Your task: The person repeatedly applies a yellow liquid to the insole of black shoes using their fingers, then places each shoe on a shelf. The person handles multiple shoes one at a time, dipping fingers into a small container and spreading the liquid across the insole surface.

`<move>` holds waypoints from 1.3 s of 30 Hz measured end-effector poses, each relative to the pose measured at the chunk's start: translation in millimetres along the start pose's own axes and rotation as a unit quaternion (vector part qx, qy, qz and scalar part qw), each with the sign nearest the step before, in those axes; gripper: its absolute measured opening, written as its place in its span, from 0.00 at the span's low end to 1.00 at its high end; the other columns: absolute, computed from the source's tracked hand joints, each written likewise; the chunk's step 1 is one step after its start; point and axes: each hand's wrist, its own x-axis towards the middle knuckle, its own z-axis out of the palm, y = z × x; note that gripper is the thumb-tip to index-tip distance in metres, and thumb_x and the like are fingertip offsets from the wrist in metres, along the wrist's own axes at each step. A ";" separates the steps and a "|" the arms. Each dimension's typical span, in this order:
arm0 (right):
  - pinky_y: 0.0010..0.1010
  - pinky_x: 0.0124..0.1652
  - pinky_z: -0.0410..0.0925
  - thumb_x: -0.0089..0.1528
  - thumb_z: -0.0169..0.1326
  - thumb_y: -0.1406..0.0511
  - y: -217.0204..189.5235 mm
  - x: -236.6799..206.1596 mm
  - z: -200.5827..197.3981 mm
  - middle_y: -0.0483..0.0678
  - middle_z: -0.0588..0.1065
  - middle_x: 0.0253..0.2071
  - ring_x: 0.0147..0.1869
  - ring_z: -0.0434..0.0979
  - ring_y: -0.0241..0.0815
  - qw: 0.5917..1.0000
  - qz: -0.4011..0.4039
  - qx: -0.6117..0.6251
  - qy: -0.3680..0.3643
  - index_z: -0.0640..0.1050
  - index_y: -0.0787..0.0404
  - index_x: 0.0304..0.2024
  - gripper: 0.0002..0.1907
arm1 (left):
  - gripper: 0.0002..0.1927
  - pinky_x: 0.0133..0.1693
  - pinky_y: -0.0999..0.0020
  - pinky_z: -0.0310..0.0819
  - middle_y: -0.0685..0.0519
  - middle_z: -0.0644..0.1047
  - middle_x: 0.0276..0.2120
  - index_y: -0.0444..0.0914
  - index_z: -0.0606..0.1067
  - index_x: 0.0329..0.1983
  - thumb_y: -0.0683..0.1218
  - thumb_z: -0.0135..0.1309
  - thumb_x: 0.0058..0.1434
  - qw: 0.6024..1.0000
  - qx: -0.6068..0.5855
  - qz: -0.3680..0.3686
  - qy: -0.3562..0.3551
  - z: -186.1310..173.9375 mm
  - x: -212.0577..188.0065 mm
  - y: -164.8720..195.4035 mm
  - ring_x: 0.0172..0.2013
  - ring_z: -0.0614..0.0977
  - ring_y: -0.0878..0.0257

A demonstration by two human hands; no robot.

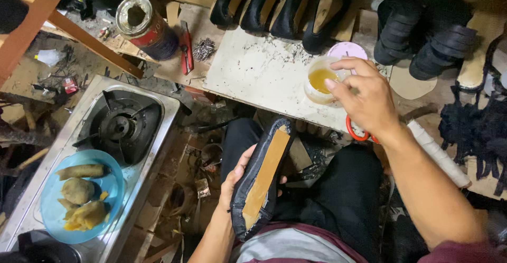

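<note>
My left hand [236, 177] grips a black shoe upper [262, 176] turned sole side up over my lap, with a tan insole board showing along its middle. My right hand [364, 95] reaches over a small clear container of yellow glue [320, 80] on the white work board [253, 75]. Its fingers are pinched together at the container's rim; whatever they hold is too small to make out. A pink lid [347, 50] lies just behind the container.
Several black shoe uppers [285, 4] line the board's far edge, with stacked black soles [422, 30] to the right. At the left stand a gas stove [122, 125], a blue plate of food [79, 197] and an open tin can [145, 25]. Red-handled scissors [359, 133] lie under my right wrist.
</note>
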 end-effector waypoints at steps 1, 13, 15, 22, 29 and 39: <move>0.36 0.63 0.69 0.66 0.55 0.60 -8.4 -7.1 -0.8 0.53 0.77 0.61 0.68 0.74 0.53 0.999 -0.021 0.027 0.013 0.79 0.64 0.24 0.19 | 0.44 0.45 0.45 0.80 0.40 0.68 0.65 0.44 0.56 0.75 0.62 0.55 0.61 1.000 0.010 0.003 0.002 1.3 0.5 0.2 0.51 0.79 0.36; 0.50 0.73 0.60 0.66 0.55 0.59 -65.0 -83.0 39.6 0.64 0.59 0.74 0.78 0.62 0.61 0.983 -0.088 0.155 0.037 0.78 0.67 0.56 0.21 | 0.51 0.46 0.48 0.81 0.37 0.67 0.66 0.39 0.52 0.78 0.63 0.58 0.58 0.998 0.055 -0.017 -0.008 17.9 6.3 2.7 0.49 0.81 0.40; 0.50 0.72 0.60 0.66 0.55 0.59 -63.1 -82.3 41.3 0.65 0.58 0.74 0.78 0.60 0.62 0.987 -0.082 0.137 0.026 0.77 0.66 0.57 0.22 | 0.50 0.46 0.48 0.81 0.38 0.67 0.67 0.38 0.52 0.78 0.63 0.58 0.58 0.998 0.056 -0.014 -0.011 19.2 6.0 2.8 0.49 0.81 0.39; 0.49 0.70 0.58 0.63 0.57 0.61 -68.0 -80.9 48.1 0.65 0.59 0.73 0.77 0.60 0.64 0.991 -0.122 0.038 0.026 0.79 0.63 0.57 0.21 | 0.51 0.46 0.47 0.80 0.40 0.65 0.68 0.37 0.53 0.77 0.63 0.58 0.57 0.998 0.064 -0.017 0.002 25.4 4.7 2.3 0.50 0.80 0.39; 0.48 0.71 0.59 0.63 0.59 0.67 -75.3 -72.6 47.0 0.65 0.63 0.70 0.75 0.63 0.64 0.988 -0.137 -0.031 0.069 0.82 0.61 0.53 0.16 | 0.53 0.53 0.49 0.80 0.38 0.65 0.68 0.32 0.54 0.76 0.65 0.58 0.57 0.995 0.103 0.005 0.018 27.8 3.3 3.2 0.57 0.79 0.46; 0.49 0.71 0.61 0.62 0.58 0.68 -71.3 -81.8 41.2 0.63 0.65 0.68 0.73 0.65 0.64 0.986 -0.137 -0.046 0.083 0.82 0.63 0.52 0.16 | 0.52 0.52 0.50 0.79 0.38 0.67 0.67 0.32 0.54 0.76 0.65 0.58 0.59 0.998 0.065 0.013 0.002 23.5 -0.1 -0.4 0.53 0.80 0.44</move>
